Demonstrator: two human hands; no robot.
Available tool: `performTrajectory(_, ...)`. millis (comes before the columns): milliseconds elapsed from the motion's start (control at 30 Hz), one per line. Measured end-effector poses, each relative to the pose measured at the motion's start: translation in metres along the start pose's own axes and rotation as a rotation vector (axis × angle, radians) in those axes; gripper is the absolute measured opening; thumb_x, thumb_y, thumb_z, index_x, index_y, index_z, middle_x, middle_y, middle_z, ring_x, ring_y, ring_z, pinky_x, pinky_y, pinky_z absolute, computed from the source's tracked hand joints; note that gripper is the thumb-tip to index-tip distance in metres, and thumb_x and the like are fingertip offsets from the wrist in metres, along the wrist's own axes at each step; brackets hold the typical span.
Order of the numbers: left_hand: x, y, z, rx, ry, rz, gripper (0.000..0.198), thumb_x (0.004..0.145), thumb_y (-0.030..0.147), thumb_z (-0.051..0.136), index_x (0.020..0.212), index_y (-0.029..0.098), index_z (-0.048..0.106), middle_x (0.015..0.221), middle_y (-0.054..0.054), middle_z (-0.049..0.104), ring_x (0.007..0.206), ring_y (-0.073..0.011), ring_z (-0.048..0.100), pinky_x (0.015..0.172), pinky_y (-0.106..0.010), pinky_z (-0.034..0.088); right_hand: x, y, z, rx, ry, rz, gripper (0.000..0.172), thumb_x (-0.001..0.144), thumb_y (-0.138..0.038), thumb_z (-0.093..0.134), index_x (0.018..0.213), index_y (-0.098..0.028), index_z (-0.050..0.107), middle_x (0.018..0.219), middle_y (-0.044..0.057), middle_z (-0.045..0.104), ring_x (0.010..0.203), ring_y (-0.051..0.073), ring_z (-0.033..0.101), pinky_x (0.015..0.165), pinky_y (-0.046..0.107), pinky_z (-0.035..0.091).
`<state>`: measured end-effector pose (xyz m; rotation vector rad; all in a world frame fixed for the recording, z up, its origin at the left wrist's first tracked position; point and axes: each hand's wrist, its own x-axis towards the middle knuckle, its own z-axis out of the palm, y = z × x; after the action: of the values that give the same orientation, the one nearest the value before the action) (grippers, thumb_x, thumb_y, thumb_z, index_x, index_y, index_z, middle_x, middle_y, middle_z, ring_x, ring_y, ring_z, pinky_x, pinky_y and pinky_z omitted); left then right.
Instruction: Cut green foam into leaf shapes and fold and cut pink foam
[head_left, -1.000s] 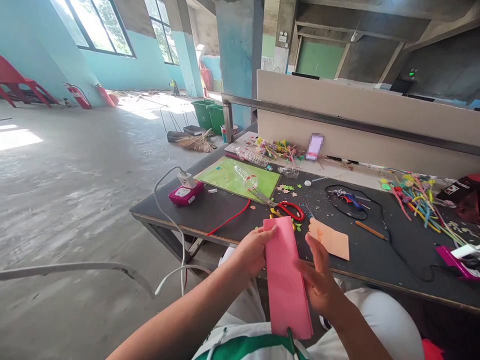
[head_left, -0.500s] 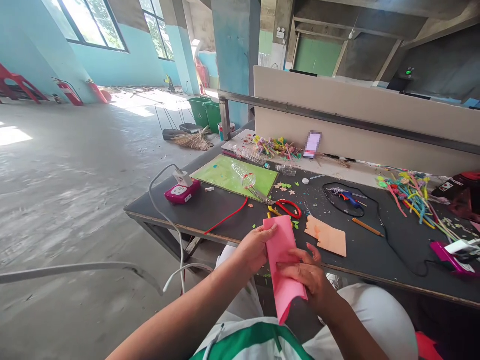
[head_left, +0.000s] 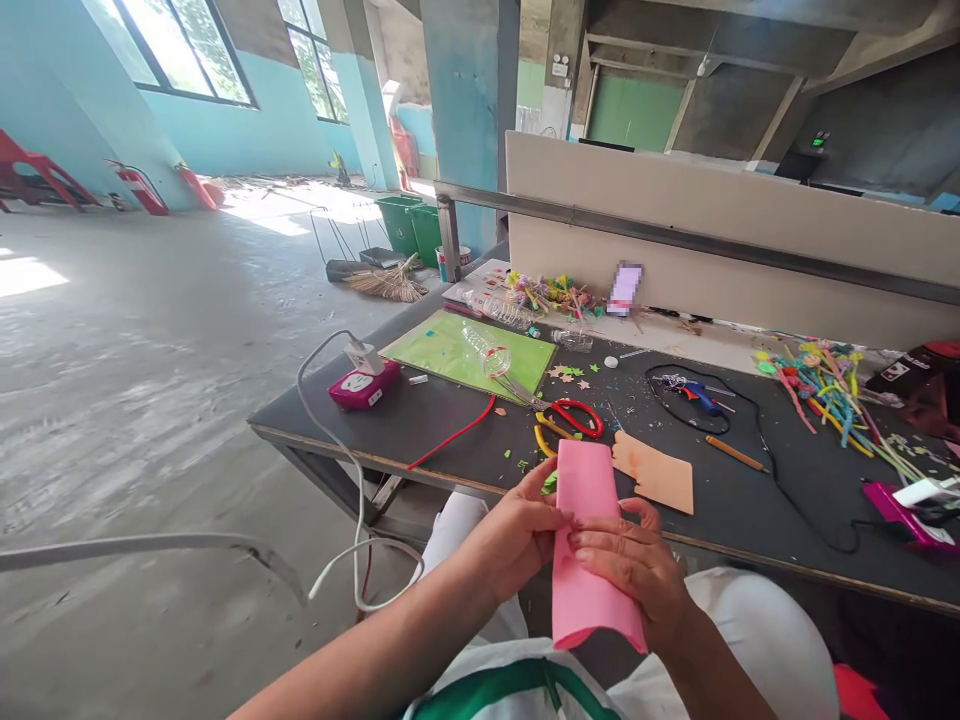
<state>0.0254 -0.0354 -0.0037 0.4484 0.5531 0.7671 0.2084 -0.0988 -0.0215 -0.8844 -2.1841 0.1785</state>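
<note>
A folded sheet of pink craft paper [head_left: 592,590] is held over my lap at the table's front edge, its lower end curling open. My left hand [head_left: 529,530] grips its left edge, thumb on top and fingers behind. From the right, my right hand [head_left: 630,565] wraps around the sheet with its fingers lying across the front. Just beyond the paper lie red-handled scissors [head_left: 577,418] and a yellow-handled tool [head_left: 546,438], partly covered by the sheet. An orange paper piece [head_left: 660,475] with a ragged edge rests to the right.
On the black table [head_left: 465,485] lie a green sheet [head_left: 427,345], clear plastic bottles [head_left: 487,350], a blue glue gun [head_left: 701,400], an orange stick [head_left: 735,455] and colourful pipe-cleaner bundles [head_left: 825,400]. A magenta power strip [head_left: 365,385] with a white cable sits at the left.
The pink paper has shifted slightly right and turned more upright. My left hand has slid down its edge, closer to my right hand, which also moved a little right.
</note>
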Motion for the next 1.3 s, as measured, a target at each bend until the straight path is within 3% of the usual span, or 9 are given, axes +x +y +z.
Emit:
performTrajectory(133, 0.008, -0.005, -0.006, 0.053, -0.046, 0.031, 0.091, 0.051, -0.006, 0.065, 0.135, 0.022, 0.046, 0.084, -0.006, 0.071, 0.068, -0.0178, 0.065, 0.058, -0.024, 0.046, -0.003, 0.0, 0.008, 0.048, -0.034, 0.006, 0.047, 0.084, -0.018, 0.053, 0.129, -0.033, 0.05, 0.119, 0.003, 0.07, 0.11, 0.026, 0.064, 0.104, 0.05, 0.025)
performTrajectory(233, 0.014, -0.008, -0.008, 0.09, -0.124, 0.034, 0.073, 0.052, -0.003, 0.064, 0.121, 0.017, 0.06, 0.089, -0.009, 0.072, 0.069, -0.0184, 0.066, 0.057, -0.023, 0.045, -0.004, 0.001, 0.015, 0.127, 0.101, 0.09, 0.042, 0.083, -0.016, 0.051, 0.121, -0.033, 0.056, 0.108, 0.002, 0.075, 0.096, 0.024, 0.069, 0.102, 0.05, 0.03)
performTrajectory(400, 0.016, -0.009, -0.003, 0.142, -0.058, 0.095, 0.037, 0.059, 0.006, 0.07, 0.095, 0.014, 0.071, 0.079, -0.006, 0.071, 0.062, -0.0145, 0.063, 0.059, -0.023, 0.048, -0.006, -0.004, 0.024, 0.223, 0.183, 0.283, 0.026, 0.09, -0.017, 0.047, 0.104, -0.03, 0.065, 0.091, 0.001, 0.075, 0.081, 0.022, 0.069, 0.099, 0.046, 0.04)
performTrajectory(500, 0.013, -0.008, -0.001, 0.232, -0.142, 0.078, 0.037, 0.063, 0.006, 0.067, 0.098, 0.015, 0.072, 0.076, -0.004, 0.07, 0.057, -0.0123, 0.06, 0.056, -0.022, 0.045, -0.007, -0.002, 0.031, 0.163, 0.398, 0.537, 0.019, 0.09, -0.025, 0.053, 0.106, -0.026, 0.063, 0.1, 0.007, 0.068, 0.088, 0.023, 0.064, 0.081, 0.037, 0.051)
performTrajectory(600, 0.011, -0.007, -0.004, 0.276, -0.217, 0.06, 0.04, 0.064, 0.005, 0.063, 0.101, 0.017, 0.072, 0.077, -0.004, 0.07, 0.059, -0.0114, 0.059, 0.06, -0.023, 0.045, -0.006, 0.002, 0.036, 0.178, 0.52, 0.666, 0.023, 0.089, -0.032, 0.055, 0.111, -0.026, 0.061, 0.12, 0.009, 0.056, 0.111, 0.027, 0.055, 0.09, 0.039, 0.049)
performTrajectory(733, 0.012, -0.009, -0.011, 0.315, -0.223, 0.03, 0.045, 0.062, 0.003, 0.06, 0.104, 0.017, 0.071, 0.076, -0.003, 0.068, 0.058, -0.0093, 0.055, 0.058, -0.02, 0.042, -0.002, 0.006, 0.035, 0.329, 0.503, 0.718, 0.025, 0.087, -0.034, 0.06, 0.111, -0.029, 0.062, 0.143, 0.006, 0.041, 0.132, 0.03, 0.037, 0.103, 0.045, 0.041)
performTrajectory(1000, 0.016, -0.005, -0.016, 0.332, -0.209, -0.009, 0.041, 0.066, 0.012, 0.055, 0.105, 0.015, 0.071, 0.071, -0.003, 0.064, 0.056, -0.0104, 0.051, 0.053, -0.02, 0.038, 0.0, 0.012, 0.022, 0.382, 0.355, 0.703, 0.02, 0.083, -0.031, 0.065, 0.103, -0.032, 0.069, 0.12, 0.004, 0.058, 0.115, 0.027, 0.053, 0.098, 0.045, 0.043)
performTrajectory(1133, 0.017, -0.007, -0.018, 0.394, -0.16, 0.039, 0.033, 0.078, 0.033, 0.062, 0.105, 0.015, 0.07, 0.07, -0.002, 0.062, 0.058, -0.0108, 0.049, 0.057, -0.021, 0.039, 0.003, 0.013, 0.021, 0.329, 0.326, 0.73, 0.021, 0.08, -0.03, 0.067, 0.1, -0.031, 0.072, 0.118, 0.006, 0.061, 0.112, 0.029, 0.054, 0.095, 0.045, 0.045)
performTrajectory(1300, 0.017, -0.01, -0.019, 0.589, -0.06, 0.097, 0.04, 0.077, 0.048, 0.066, 0.1, 0.014, 0.07, 0.069, 0.0, 0.059, 0.057, -0.0088, 0.043, 0.052, -0.019, 0.032, 0.004, 0.013, 0.022, 0.343, 0.315, 0.795, 0.025, 0.078, -0.031, 0.069, 0.102, -0.028, 0.072, 0.117, 0.008, 0.061, 0.111, 0.031, 0.055, 0.092, 0.046, 0.047)
